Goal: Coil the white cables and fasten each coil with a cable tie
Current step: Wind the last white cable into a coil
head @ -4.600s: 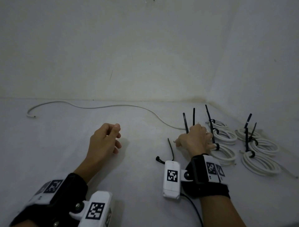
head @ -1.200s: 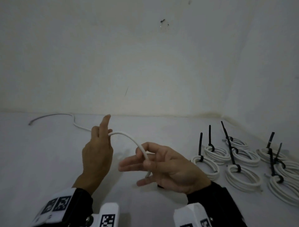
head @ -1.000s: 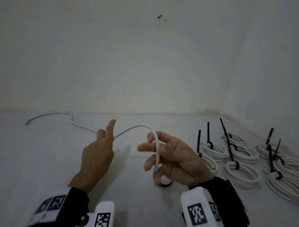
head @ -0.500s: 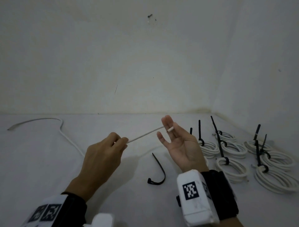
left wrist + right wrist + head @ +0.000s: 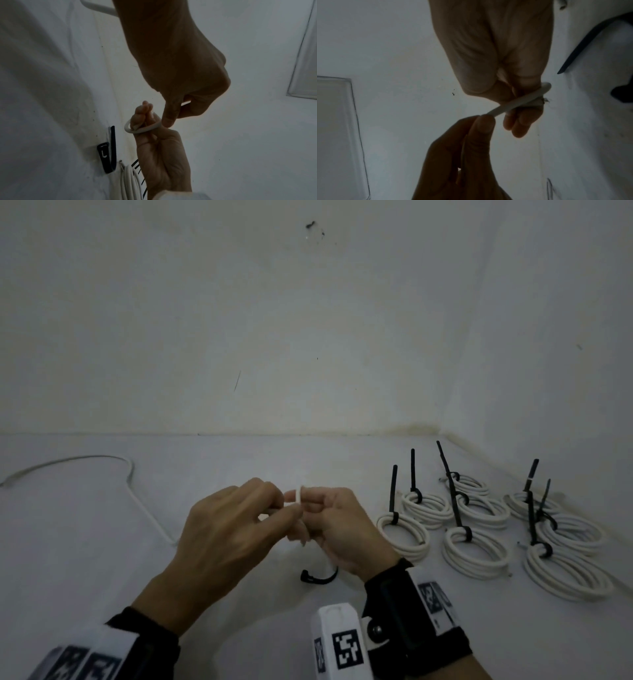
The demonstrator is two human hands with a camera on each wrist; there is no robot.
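Observation:
Both hands meet above the floor at mid-frame. My left hand pinches the white cable between thumb and fingertips. The cable bends into a small loop round the fingers of my right hand, which grips its free end. In the right wrist view the cable crosses my right fingers towards the left thumb. The rest of the cable trails off left along the floor. A loose black cable tie lies under the right hand.
Several tied white coils with black ties standing up lie on the floor to the right, close to the right wall. The back wall is straight ahead. In the left wrist view the tie lies beside a coil.
Half a second ago the hands were apart with the cable stretched straight between them and the right palm open. Now they have come together and the cable end is looped round the right fingers.

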